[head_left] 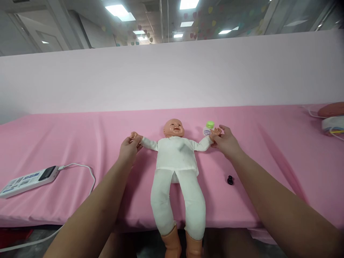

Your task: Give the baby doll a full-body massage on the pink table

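Note:
A baby doll (177, 154) in a white cloth top and trousers lies face up on the pink sheet (113, 200). Its arms are spread wide, and its bare feet hang past the front edge. My left hand (129, 147) pinches the doll's wrist on the left side of the view. On the other side, my right hand (226, 142) grips the doll's other wrist between thumb and fingers. Just behind that wrist stands a small clear bottle with a green cap (210, 125), partly covered by the doll's hand. A small black rounded object (230, 180) rests near my right forearm.
At the left lies a white power bank-like device (29, 181) with a white cable (90, 172) running off the front edge. A pale wall (172, 79) rises behind the bed. At the far right are a skin-coloured object (331, 109) and a white bundle (333, 124).

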Demonstrator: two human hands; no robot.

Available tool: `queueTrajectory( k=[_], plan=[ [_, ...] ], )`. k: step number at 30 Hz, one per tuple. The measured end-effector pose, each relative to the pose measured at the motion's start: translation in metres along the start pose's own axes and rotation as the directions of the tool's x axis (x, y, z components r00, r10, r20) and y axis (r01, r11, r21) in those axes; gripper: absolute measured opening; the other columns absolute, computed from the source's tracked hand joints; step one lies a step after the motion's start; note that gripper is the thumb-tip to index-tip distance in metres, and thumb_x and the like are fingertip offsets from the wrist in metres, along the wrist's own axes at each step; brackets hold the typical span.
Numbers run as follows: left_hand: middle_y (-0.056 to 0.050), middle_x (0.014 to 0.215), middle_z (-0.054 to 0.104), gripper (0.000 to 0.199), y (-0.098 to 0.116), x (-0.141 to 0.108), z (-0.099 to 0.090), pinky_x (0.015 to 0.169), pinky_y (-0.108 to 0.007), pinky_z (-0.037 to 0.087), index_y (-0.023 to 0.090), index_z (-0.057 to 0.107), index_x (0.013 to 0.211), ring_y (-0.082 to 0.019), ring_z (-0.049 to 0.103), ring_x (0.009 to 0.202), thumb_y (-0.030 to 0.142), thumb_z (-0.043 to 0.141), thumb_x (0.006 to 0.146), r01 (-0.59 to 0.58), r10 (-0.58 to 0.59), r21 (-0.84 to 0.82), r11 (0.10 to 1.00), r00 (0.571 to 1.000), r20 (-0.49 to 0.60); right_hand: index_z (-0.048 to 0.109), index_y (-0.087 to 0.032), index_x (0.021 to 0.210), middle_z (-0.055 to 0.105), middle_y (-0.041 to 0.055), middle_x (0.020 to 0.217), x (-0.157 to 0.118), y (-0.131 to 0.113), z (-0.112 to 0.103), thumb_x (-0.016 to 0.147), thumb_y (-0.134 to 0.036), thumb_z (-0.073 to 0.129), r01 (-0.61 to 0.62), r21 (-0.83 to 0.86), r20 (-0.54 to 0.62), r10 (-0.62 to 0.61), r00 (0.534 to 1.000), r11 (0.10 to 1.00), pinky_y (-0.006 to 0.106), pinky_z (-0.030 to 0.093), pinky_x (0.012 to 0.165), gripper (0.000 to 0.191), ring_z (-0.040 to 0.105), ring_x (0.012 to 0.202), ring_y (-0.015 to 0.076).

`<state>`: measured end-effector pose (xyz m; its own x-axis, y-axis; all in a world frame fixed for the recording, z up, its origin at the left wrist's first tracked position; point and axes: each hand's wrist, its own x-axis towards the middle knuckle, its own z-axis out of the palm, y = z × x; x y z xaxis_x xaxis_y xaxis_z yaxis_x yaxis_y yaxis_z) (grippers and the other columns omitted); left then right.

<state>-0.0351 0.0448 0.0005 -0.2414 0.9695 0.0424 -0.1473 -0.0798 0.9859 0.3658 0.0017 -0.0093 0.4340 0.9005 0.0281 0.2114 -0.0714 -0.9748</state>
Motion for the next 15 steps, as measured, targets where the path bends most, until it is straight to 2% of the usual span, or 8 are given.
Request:
queueTrajectory(
  k=[2, 5, 7, 9, 11, 12, 13, 15],
  plan=[
    [-0.007, 0.105, 0.073, 0.025, 0.005, -0.015, 0.007, 0.099, -0.038, 0.059, 0.018, 0.068, 0.099, -0.022, 0.071, 0.105, 0.034, 0.081, 0.085, -0.188, 0.179, 0.101, 0.977, 0.98, 0.09, 0.036, -0.031, 0.158, 0.066, 0.0123, 0.136, -0.015, -0.009, 0.005, 0.087, -0.042, 0.076, 0.197, -0.048, -0.017, -0.198, 0.98, 0.979, 0.039, 0.068, 0.08, 0.082, 0.075, 0.103, 0.0267],
    [-0.007, 0.114, 0.074, 0.03, 0.008, -0.036, 0.019, 0.1, -0.04, 0.057, 0.021, 0.07, 0.107, -0.023, 0.07, 0.107, 0.038, 0.08, 0.085, -0.401, 0.339, 0.266, 0.877, 0.907, 0.249, 0.044, -0.032, 0.153, 0.071, 0.0082, 0.129, -0.044, -0.022, 0.016, 0.089, -0.047, 0.075, 0.455, -0.118, 0.092, -0.446, 0.89, 0.883, 0.043, 0.067, 0.083, 0.073, 0.075, 0.099, 0.0264],
    [-0.006, 0.111, 0.076, 0.027, 0.008, -0.047, 0.025, 0.098, -0.039, 0.057, 0.022, 0.072, 0.108, -0.022, 0.071, 0.104, 0.038, 0.078, 0.087, -0.528, 0.399, 0.343, 0.777, 0.835, 0.379, 0.057, -0.031, 0.143, 0.073, 0.0062, 0.126, -0.061, -0.029, 0.024, 0.092, -0.04, 0.071, 0.61, -0.154, 0.237, -0.57, 0.787, 0.777, 0.042, 0.066, 0.085, 0.054, 0.075, 0.1, 0.0259],
    [-0.005, 0.106, 0.077, 0.023, 0.007, -0.053, 0.029, 0.093, -0.037, 0.058, 0.023, 0.074, 0.107, -0.022, 0.071, 0.099, 0.037, 0.075, 0.089, -0.642, 0.42, 0.375, 0.668, 0.743, 0.522, 0.067, -0.03, 0.131, 0.075, 0.0047, 0.122, -0.073, -0.033, 0.032, 0.093, -0.028, 0.067, 0.751, -0.18, 0.404, -0.648, 0.645, 0.635, 0.042, 0.064, 0.089, 0.037, 0.074, 0.103, 0.0257],
    [-0.006, 0.106, 0.077, 0.021, 0.006, -0.055, 0.03, 0.092, -0.037, 0.058, 0.024, 0.076, 0.108, -0.022, 0.071, 0.099, 0.035, 0.073, 0.091, -0.737, 0.411, 0.358, 0.574, 0.637, 0.652, 0.071, -0.027, 0.121, 0.077, 0.0051, 0.117, -0.081, -0.035, 0.039, 0.091, -0.017, 0.064, 0.854, -0.196, 0.532, -0.68, 0.505, 0.481, 0.043, 0.061, 0.091, 0.032, 0.072, 0.105, 0.026],
    [-0.006, 0.109, 0.077, 0.021, 0.005, -0.055, 0.03, 0.093, -0.038, 0.058, 0.024, 0.077, 0.11, -0.022, 0.071, 0.102, 0.032, 0.073, 0.091, -0.772, 0.401, 0.344, 0.535, 0.59, 0.7, 0.072, -0.025, 0.117, 0.077, 0.0058, 0.114, -0.083, -0.035, 0.042, 0.089, -0.013, 0.063, 0.888, -0.199, 0.576, -0.684, 0.449, 0.415, 0.044, 0.06, 0.091, 0.031, 0.071, 0.105, 0.0264],
    [-0.007, 0.112, 0.077, 0.022, 0.004, -0.055, 0.029, 0.095, -0.038, 0.057, 0.025, 0.077, 0.112, -0.023, 0.07, 0.106, 0.03, 0.073, 0.091, -0.796, 0.39, 0.339, 0.502, 0.558, 0.733, 0.073, -0.024, 0.112, 0.077, 0.0067, 0.113, -0.084, -0.035, 0.045, 0.089, -0.009, 0.061, 0.911, -0.198, 0.606, -0.685, 0.404, 0.362, 0.045, 0.059, 0.091, 0.03, 0.07, 0.105, 0.0266],
    [-0.007, 0.119, 0.076, 0.025, 0.003, -0.054, 0.029, 0.099, -0.04, 0.056, 0.026, 0.079, 0.114, -0.025, 0.069, 0.113, 0.028, 0.073, 0.089, -0.818, 0.376, 0.35, 0.455, 0.534, 0.757, 0.074, -0.023, 0.105, 0.076, 0.0077, 0.112, -0.085, -0.033, 0.049, 0.087, -0.005, 0.058, 0.936, -0.183, 0.637, -0.689, 0.345, 0.299, 0.045, 0.058, 0.091, 0.029, 0.068, 0.105, 0.0268]
  ],
)
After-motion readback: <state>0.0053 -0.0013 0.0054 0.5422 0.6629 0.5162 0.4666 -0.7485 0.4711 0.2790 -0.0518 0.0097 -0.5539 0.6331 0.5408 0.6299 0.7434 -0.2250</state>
